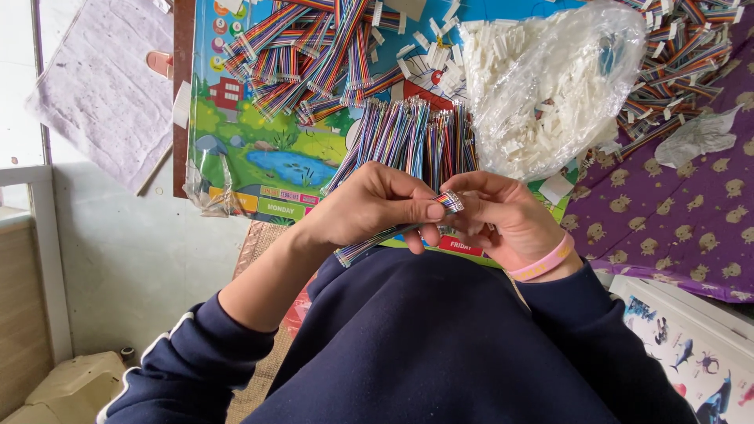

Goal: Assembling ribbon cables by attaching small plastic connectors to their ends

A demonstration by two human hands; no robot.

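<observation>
Left hand (pixel 369 206) pinches a flat rainbow-striped ribbon cable (pixel 393 232) just above the lap. Right hand (pixel 503 216) closes its grip on the cable's end. A clear plastic bag of white connectors (pixel 550 78) lies beyond on the desk.

Both forearms converge at mid-frame in dark navy sleeves pushed up to the elbow, left hand (pixel 369 206) palm-down with fingers curled and thumb pressed forward in a pinch, right hand (pixel 503 216) cupped beside it, fingertips touching the left thumb, a pink band (pixel 544 263) on the wrist.
</observation>
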